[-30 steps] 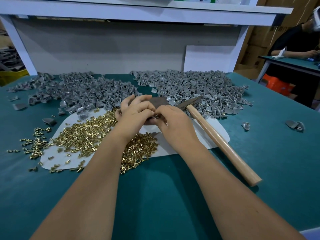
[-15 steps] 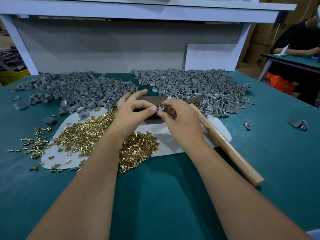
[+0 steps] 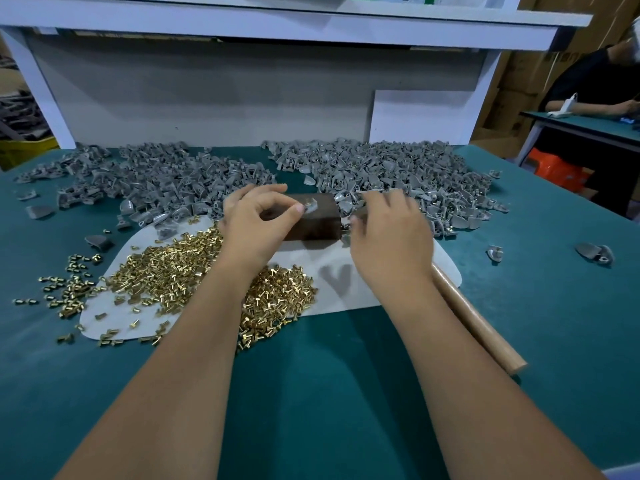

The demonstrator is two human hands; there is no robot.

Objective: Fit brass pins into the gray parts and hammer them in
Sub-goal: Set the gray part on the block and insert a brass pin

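The left hand (image 3: pixel 258 233) pinches a small gray curved plastic part (image 3: pixel 310 205) between thumb and forefinger, seating it on the dark brown wooden block (image 3: pixel 313 221), apparently so the brass pin at its top sits steady for striking. The right hand (image 3: pixel 389 237) is blurred beside the block; whether its fingers (image 3: pixel 356 223) grip anything I cannot tell. The wooden-handled hammer (image 3: pixel 474 317) lies just beneath that wrist, loose brass pins (image 3: pixel 166 271) under the left forearm.
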